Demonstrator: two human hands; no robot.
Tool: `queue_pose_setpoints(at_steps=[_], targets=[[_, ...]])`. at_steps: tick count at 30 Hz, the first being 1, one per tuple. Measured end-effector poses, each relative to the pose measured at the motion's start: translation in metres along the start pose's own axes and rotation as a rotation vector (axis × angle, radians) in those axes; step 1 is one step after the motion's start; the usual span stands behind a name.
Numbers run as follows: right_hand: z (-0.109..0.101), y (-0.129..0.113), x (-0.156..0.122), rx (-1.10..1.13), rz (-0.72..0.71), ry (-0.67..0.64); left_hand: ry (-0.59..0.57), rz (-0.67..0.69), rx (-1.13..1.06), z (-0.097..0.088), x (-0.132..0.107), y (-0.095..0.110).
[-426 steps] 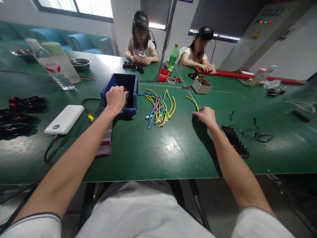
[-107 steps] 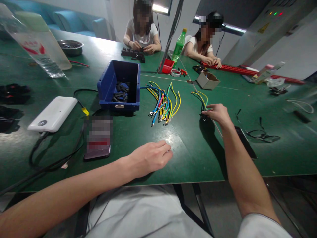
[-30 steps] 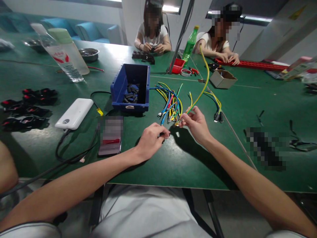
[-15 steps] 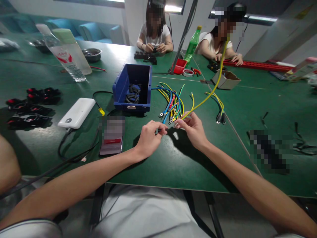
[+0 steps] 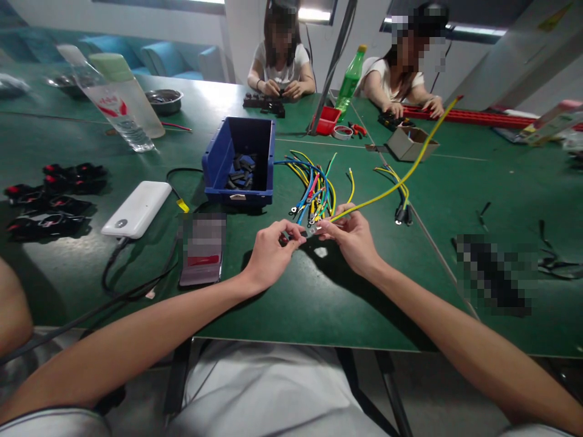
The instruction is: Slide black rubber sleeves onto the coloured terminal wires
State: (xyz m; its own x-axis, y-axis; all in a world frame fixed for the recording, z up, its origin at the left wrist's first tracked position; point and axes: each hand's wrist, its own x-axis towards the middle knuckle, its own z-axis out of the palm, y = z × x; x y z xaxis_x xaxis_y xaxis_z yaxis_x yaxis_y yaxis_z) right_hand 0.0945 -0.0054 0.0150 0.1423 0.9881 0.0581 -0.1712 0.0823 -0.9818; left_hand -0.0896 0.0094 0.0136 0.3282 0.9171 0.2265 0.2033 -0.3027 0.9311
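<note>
My right hand pinches a yellow wire close to its ring terminal, and the wire's long free end rises to the upper right. My left hand is closed on a small black sleeve, partly hidden by the fingers. The terminal's metal tip and the sleeve are close together; whether they touch I cannot tell. Just beyond both hands lies a loose bunch of wires, blue, yellow, green and red, with ring terminals. Farther right rest a few yellow wires with black sleeves at their terminals.
A blue bin of black sleeves stands behind my left hand. Left of it are a phone, a white power bank with cables, and black parts. Bottles stand farther back. Two people work across the green table.
The yellow wire's free end has swung right and down in my right hand. More of the terminal and the black sleeve shows between my fingers. Both hands have barely moved.
</note>
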Motion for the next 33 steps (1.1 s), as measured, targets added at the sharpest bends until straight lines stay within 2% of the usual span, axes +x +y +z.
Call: queue_pose_setpoints(at_steps=[4,20,29,33], targets=[[-0.0004,0.0019,-0.0008,0.004,0.025,-0.012,-0.03,-0.032,-0.052,0.0014,0.001,-0.0035],[-0.0003,0.0031,-0.0029,0.042,0.025,-0.027,-0.004,-0.043,-0.098,0.0022,0.004,-0.0047],[0.0034,0.0002,-0.0057,0.02,0.032,-0.059,0.028,0.075,0.033,-0.0002,0.0019,0.0004],[0.0018,0.0024,-0.0056,0.033,0.061,-0.067,0.02,0.071,0.056,-0.0009,0.0021,0.0018]])
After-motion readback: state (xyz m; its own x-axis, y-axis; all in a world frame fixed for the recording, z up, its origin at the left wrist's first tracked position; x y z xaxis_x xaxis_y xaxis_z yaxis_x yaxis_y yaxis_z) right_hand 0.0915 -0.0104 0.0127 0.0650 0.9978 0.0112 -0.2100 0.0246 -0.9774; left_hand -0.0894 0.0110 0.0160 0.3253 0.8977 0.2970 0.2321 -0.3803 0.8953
